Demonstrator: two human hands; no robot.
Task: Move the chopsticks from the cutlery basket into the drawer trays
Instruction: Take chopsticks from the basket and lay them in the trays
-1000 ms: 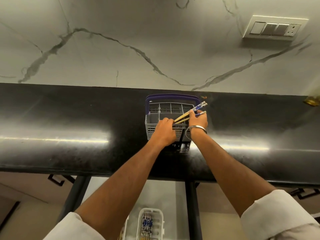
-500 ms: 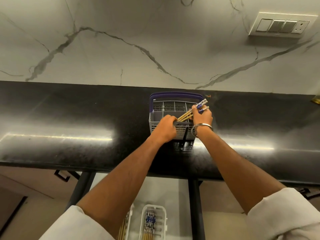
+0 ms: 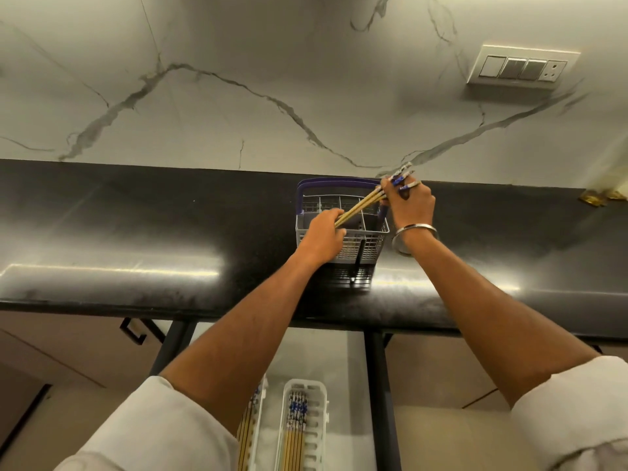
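A grey cutlery basket (image 3: 368,248) with a purple handle stands on the black countertop (image 3: 136,232). A bundle of bamboo chopsticks (image 3: 362,205) with blue patterned tops slants across the basket's top. My right hand (image 3: 409,202) grips the patterned upper ends above the basket's right corner. My left hand (image 3: 323,237) grips the lower ends at the basket's front left. Below the counter an open drawer holds two white trays: the right tray (image 3: 317,433) has several chopsticks in it, and the left tray (image 3: 256,426) is partly hidden by my left sleeve.
A marble wall rises behind the counter, with a switch plate (image 3: 521,68) at the upper right. A gold-coloured object (image 3: 596,198) lies at the counter's far right edge. Cabinet fronts with black handles (image 3: 134,331) flank the open drawer.
Both hands have lifted the chopstick bundle higher out of the basket, the right hand rising toward the wall. The camera has tilted down a little, so more of the drawer trays shows.
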